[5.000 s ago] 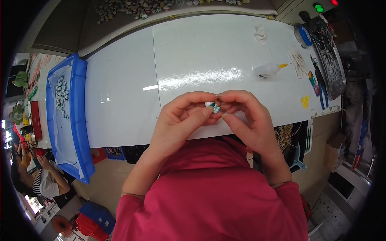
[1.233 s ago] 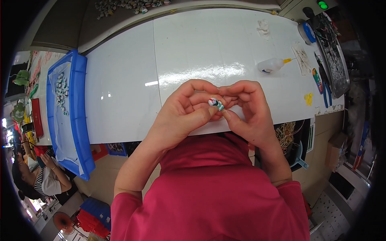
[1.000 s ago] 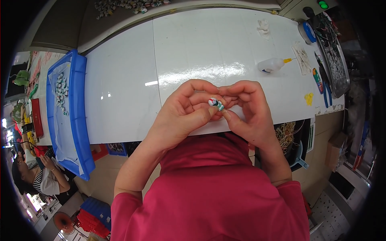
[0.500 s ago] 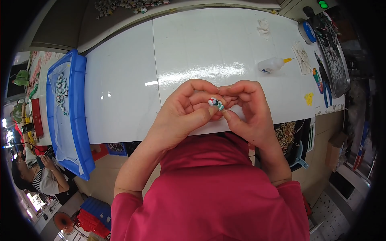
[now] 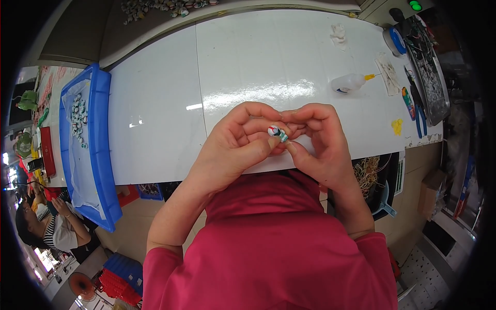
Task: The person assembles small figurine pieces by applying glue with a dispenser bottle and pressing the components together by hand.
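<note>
Just above the table's near edge, both my hands meet around a small painted figure, white with red, dark and green parts. My left hand pinches it between thumb and fingers. From the other side my right hand has its thumb and fingertips at the green end, pressed together there. The fingers cover part of the piece, so its full shape cannot be made out.
To the left stands a blue tray with several similar small pieces. On the right lie a white squeeze bottle with a yellow tip, pliers, yellow bits and a stained tissue. A person sits at the far left.
My hands and the small figure have stayed practically still. The person at the far left has shifted slightly.
</note>
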